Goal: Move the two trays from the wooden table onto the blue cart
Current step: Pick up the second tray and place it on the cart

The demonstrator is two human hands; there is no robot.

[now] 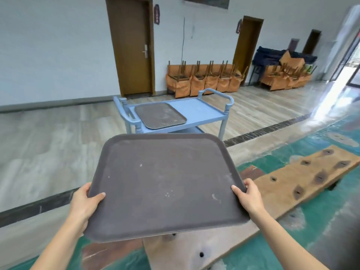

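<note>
Second tray carried in both hands, the first on the cart

The left hand (84, 205) and right hand (250, 195) grip opposite edges of a dark grey, scuffed, round-cornered tray (165, 184) held in the air; a matching tray (159, 115) lies on the blue cart (202, 112) beyond.

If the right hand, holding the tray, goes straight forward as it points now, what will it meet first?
Probably the blue cart. The right hand grips the held tray, aimed at it across bare floor. Depth is uncertain.
</note>
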